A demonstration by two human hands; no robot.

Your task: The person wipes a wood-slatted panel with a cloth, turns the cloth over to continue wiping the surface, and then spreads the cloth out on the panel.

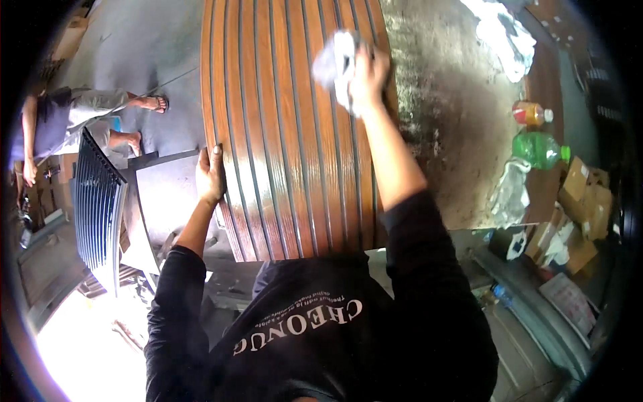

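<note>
In front of me lies a long brown wood-grain panel [271, 87] with dark grooves running along its length. Its near end reaches my body, and light glares off its lower left part. My right hand [370, 77] is closed around a crumpled white and grey cloth [338, 63], which rests against the panel's upper right part. At the panel's left long edge, my left hand [211, 175] grips the side, its fingers partly hidden by the edge.
A worn, stained tabletop [445, 120] extends right, with a white cloth [509, 43], a red-orange bottle [529, 113], a green plastic bottle [536, 150] and a greyish cloth [510, 191]. Cardboard boxes [589, 201] lie beyond. Leftward are a dark slatted panel [99, 208] and another person [94, 107].
</note>
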